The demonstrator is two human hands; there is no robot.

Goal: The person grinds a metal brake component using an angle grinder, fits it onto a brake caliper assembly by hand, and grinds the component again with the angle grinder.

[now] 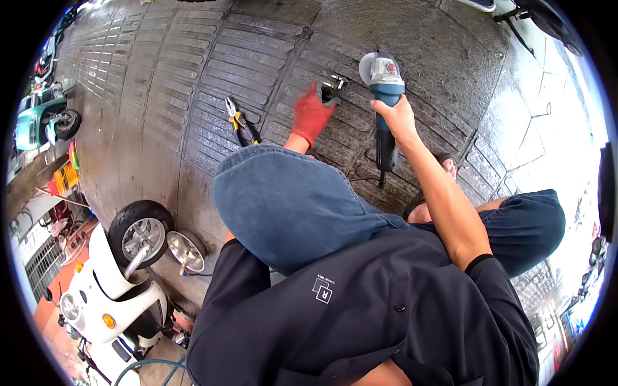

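Note:
My right hand [398, 119], bare, is wrapped around the body of a blue and black angle grinder [388, 90]. The grinder's grey head with a red button points away from me, and its disc [367, 68] is on the left side. A red work glove with a dark palm covers my left hand [315, 110], whose fingers are closed on a small metal part [335, 82] just left of the disc. The part and disc look apart. Combination pliers [239, 121] with yellow and dark blue handles lie on the tiles left of my glove.
A white scooter [96, 309] stands at lower left, with a wheel [140, 233] and a round metal bowl-like part [185, 252] beside it. A teal scooter [38, 122] is at far left. The grinder's cord [367, 179] runs near my feet on wet, ridged tiles.

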